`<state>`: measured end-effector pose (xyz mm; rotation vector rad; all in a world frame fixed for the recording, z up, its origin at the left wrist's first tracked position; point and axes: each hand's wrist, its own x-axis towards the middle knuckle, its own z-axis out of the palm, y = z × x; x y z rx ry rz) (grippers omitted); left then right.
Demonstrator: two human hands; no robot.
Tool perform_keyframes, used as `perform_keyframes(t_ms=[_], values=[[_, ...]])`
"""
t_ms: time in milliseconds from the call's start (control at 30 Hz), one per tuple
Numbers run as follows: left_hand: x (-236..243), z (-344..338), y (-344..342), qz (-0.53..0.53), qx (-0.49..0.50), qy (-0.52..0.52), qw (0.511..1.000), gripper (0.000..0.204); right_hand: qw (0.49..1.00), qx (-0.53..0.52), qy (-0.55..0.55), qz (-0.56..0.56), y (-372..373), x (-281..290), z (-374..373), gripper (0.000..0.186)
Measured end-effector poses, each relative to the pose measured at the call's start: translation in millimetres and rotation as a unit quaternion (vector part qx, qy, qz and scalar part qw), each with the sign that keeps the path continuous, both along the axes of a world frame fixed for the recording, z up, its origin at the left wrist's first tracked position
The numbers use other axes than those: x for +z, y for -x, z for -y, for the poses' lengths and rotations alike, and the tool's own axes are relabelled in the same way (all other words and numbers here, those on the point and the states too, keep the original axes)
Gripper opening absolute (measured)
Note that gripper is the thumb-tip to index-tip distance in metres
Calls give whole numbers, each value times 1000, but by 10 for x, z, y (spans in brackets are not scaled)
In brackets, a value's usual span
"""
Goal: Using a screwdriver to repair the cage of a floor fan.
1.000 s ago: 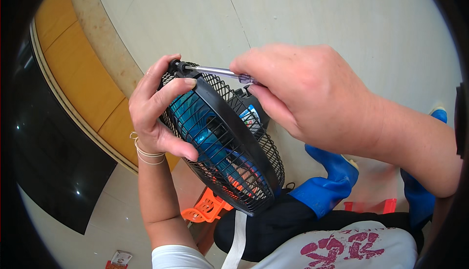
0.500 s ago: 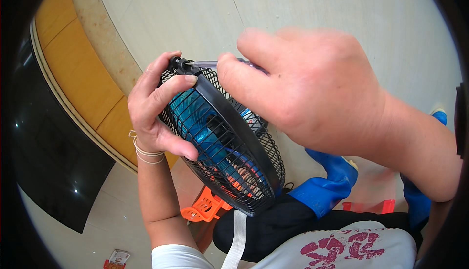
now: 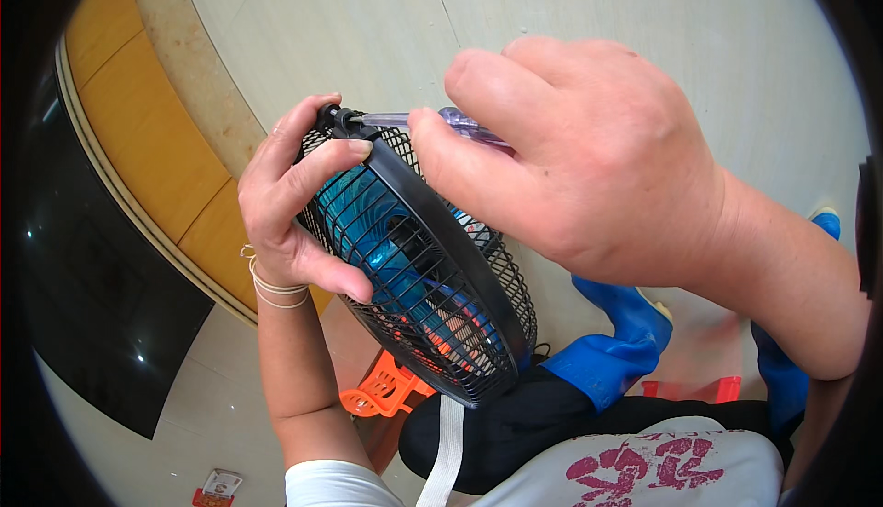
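Observation:
A small fan with a black wire cage and blue blades rests over my lap, tilted. My left hand grips the cage's upper left rim, index finger laid across the top and thumb under the grille. My right hand holds a screwdriver with a clear purple handle. Its metal shaft lies level and its tip meets the black clip on the rim by my left index finger. Most of the handle is hidden inside my right fist.
An orange plastic stool shows below the fan. Blue rubber boots stand on the pale floor at the lower right. A yellow and black band runs along the floor's left side. A small red packet lies near the bottom.
My right hand drew closer to the camera and now covers more of the fan's right side. The screwdriver stays on the rim clip. My left hand keeps its grip.

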<state>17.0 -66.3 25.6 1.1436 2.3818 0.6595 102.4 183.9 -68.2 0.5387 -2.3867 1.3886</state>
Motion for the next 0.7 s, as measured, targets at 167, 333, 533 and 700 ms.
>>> perform_keyframes(t_ms=[167, 333, 533, 700], values=[[-9, 2, 0, 3, 0, -2, 1000, 100, 1000, 7, -1, -13, 20, -28, -32, 26], [-3, -7, 2, 6, 4, 4, 1000, 100, 999, 0, 27, -33, 33, -59, -50, 26], [7, -17, 13, -1, -5, 5, 1000, 99, 998, 15, 47, -26, 41, -109, -56, 28], [-7, -28, 10, 2, -2, 3, 1000, 99, 998, 27, 44, -46, 46, -130, -78, 29]])
